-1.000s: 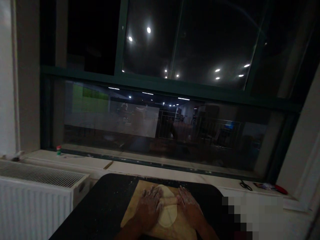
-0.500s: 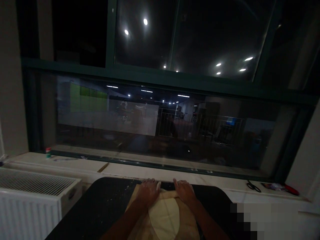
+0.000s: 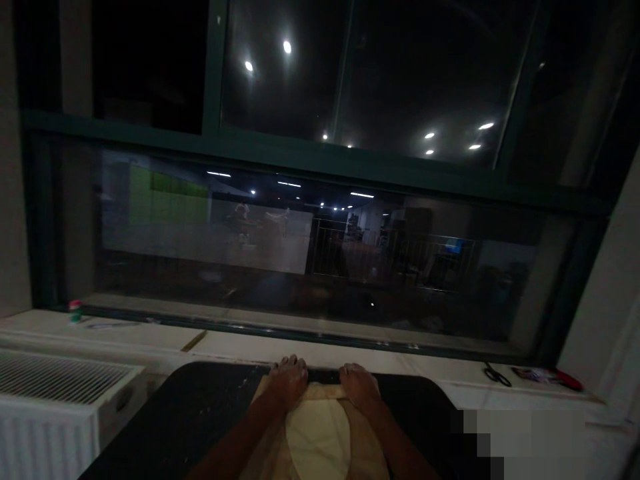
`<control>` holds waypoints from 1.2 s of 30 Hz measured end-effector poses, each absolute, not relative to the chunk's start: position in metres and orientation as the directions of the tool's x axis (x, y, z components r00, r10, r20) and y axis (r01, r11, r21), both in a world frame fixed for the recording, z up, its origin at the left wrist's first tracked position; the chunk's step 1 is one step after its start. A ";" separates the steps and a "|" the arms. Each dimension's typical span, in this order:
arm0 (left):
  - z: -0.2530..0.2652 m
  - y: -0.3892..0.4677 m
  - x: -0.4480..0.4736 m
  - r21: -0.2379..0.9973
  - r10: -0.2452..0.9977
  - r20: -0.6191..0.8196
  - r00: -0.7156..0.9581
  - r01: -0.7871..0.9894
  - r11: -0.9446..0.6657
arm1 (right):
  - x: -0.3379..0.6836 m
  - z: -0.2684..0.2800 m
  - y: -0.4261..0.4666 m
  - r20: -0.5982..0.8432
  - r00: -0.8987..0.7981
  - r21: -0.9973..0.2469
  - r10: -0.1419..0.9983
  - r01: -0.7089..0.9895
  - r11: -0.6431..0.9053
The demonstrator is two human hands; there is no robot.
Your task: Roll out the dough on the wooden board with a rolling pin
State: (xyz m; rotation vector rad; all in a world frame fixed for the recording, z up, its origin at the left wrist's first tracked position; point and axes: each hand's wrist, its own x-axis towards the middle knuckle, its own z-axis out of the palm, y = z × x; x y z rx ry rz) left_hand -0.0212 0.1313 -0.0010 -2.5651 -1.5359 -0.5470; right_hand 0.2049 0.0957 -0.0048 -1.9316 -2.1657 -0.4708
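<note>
Near the far edge of a dark table, my left hand and my right hand press on the two ends of a wooden rolling pin. Its middle shows between them, and my palms hide its ends. My fingers curl forward over it, with whitish powder on the left fingertips. Below the pin lies a pale, flattened oval sheet of dough. It rests on a light brown wooden board, whose near part runs out of the picture. The light is dim, so fine detail is hard to make out.
A windowsill runs behind the table, under a dark window. Black scissors and a red item lie on its right. A small red-and-green container stands at the left. A white radiator borders the table's left side.
Both hands stay on the rolling pin at the far end of the dough. My right thumb, raised before, now lies closer in. The whole view has shifted slightly.
</note>
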 end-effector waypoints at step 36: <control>-0.009 0.079 -0.042 0.061 0.734 0.336 0.590 0.764 -0.642 | 0.193 -0.005 0.011 0.348 -0.002 -0.078 0.938 0.996 0.031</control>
